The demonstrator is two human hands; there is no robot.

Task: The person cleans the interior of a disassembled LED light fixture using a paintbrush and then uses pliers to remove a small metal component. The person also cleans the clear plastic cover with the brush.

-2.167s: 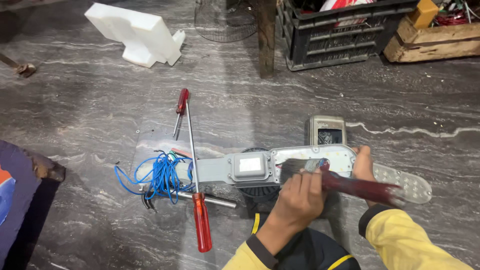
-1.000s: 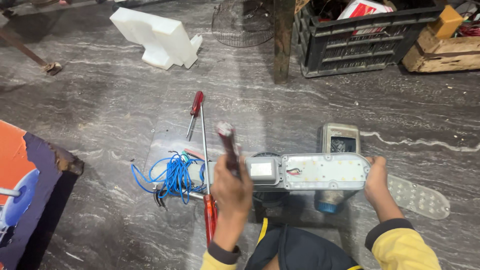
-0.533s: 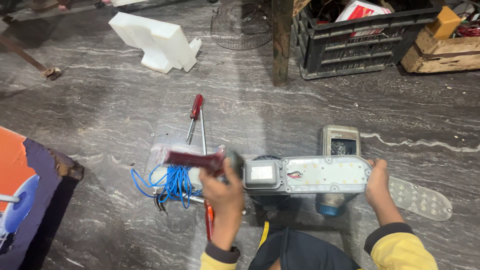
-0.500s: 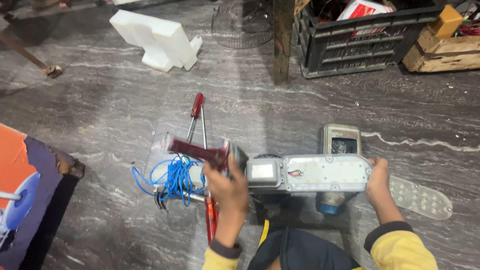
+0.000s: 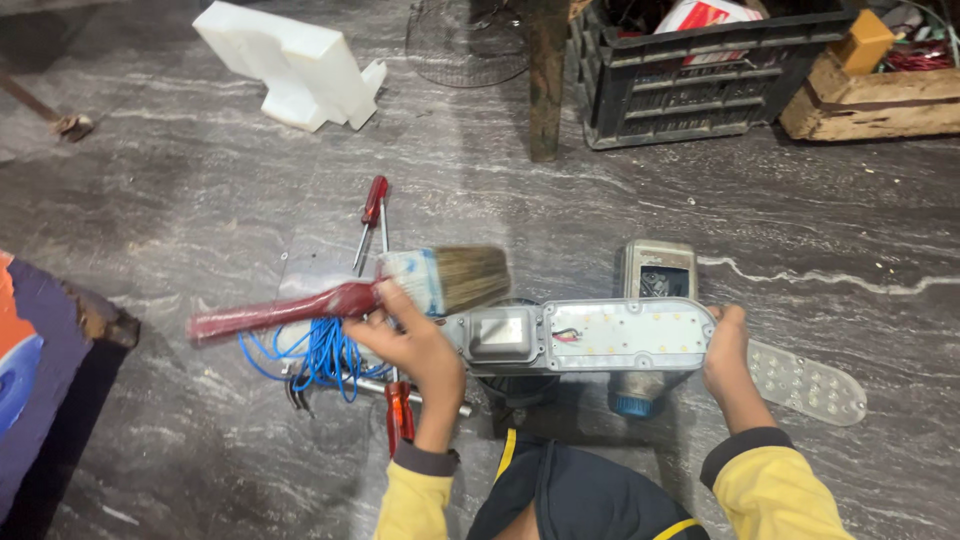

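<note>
Grey marble floor point(image 5: 200, 200), lamp cleaning.
Left hand point(image 5: 410, 345) grips a red-handled paintbrush point(image 5: 350, 295); right hand point(image 5: 725, 350) holds the grey lamp housing point(image 5: 590, 337) at its end.

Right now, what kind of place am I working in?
Probably a small repair workshop, with the work done on a stone floor: screwdrivers and blue wire lie beside an opened light fitting, with a crate of parts behind.

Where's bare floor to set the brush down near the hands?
Bare floor lies left of the blue wire, towards the purple board, and between the white foam block and the screwdrivers. Also right of the LED panel. Crowded: around the left hand holding the brush, the lamp housing and the right hand.
</note>
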